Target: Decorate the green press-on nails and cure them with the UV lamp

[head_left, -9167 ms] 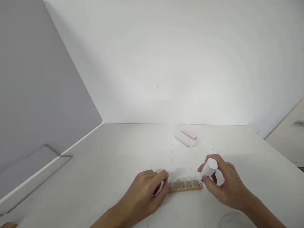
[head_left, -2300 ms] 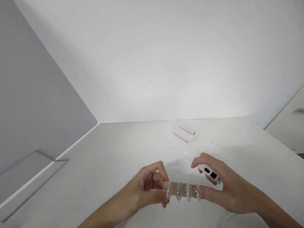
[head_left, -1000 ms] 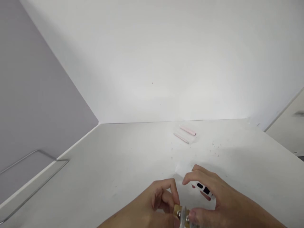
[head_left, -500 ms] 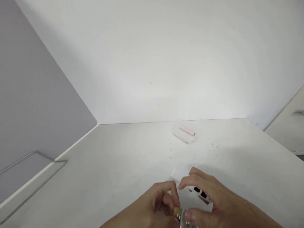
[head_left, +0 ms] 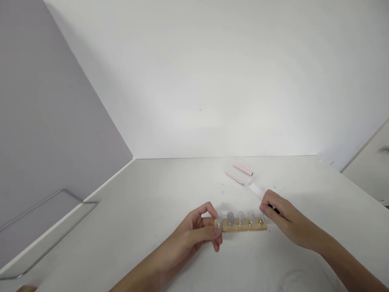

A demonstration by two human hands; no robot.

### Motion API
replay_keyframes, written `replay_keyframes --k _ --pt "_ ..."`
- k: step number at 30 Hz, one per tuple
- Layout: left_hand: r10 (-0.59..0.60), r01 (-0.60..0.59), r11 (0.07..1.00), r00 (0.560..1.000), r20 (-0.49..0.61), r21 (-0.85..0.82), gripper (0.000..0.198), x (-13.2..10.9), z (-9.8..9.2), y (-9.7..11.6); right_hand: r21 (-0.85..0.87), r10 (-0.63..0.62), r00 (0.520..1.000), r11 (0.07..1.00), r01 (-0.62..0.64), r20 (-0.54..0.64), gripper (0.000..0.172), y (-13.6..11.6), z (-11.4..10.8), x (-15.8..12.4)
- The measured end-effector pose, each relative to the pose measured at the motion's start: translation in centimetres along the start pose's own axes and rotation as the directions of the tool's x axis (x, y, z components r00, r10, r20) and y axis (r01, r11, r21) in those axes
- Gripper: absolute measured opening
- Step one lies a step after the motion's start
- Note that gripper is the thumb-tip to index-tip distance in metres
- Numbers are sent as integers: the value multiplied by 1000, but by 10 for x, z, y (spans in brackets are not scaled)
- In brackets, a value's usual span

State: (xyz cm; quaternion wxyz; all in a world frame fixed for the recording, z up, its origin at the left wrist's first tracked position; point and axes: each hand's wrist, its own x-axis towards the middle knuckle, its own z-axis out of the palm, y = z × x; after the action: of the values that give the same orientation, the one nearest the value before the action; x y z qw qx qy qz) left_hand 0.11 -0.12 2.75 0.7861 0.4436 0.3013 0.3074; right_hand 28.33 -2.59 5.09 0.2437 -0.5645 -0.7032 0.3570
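My left hand [head_left: 197, 229] pinches the left end of a narrow wooden nail-tip stand [head_left: 244, 228], thumb in front and fingers behind. Several nail tips stand upright along it on silvery studs. Most look clear; a grey nail tip [head_left: 230, 219] is second from the left. Just beyond the stand's right end, my right hand [head_left: 282, 215] is closed round a white handheld device [head_left: 257, 190] with black parts. The device points away and to the left; its lower part is hidden in the fingers.
A slim pink stick [head_left: 234, 178] and a wider pink tube [head_left: 243, 169] lie near the back wall, close to the device's tip. Dark specks dot the table [head_left: 170, 182]. A bent metal wire [head_left: 60, 227] crosses the left edge. A brown object [head_left: 26, 288] shows at the bottom left.
Both hands have moved forward and apart. The left hand brings the stand into full view. The right hand's fingers have come off the stand and closed round the white device, now pointing forward.
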Motion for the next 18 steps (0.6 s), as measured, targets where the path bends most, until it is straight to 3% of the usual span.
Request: replay_keyframes --k 3,8,13,18 --pt "32 -34 999 998 -46 -42 29 -2 -2 2 -13 8 1000 1000 -8 -17 37 -3 0 -3" --pt "35 -36 999 997 -65 -21 28 -4 -2 5 -16 5 999 1000 -4 37 11 -11 -3 -7" --pt "21 -20 1000 998 -64 5 32 -6 2 3 44 -28 998 999 25 61 21 -13 1 -7" --pt "34 -36 999 996 -80 -24 37 -6 10 -2 -21 -46 999 999 46 9 22 -17 3 -11"
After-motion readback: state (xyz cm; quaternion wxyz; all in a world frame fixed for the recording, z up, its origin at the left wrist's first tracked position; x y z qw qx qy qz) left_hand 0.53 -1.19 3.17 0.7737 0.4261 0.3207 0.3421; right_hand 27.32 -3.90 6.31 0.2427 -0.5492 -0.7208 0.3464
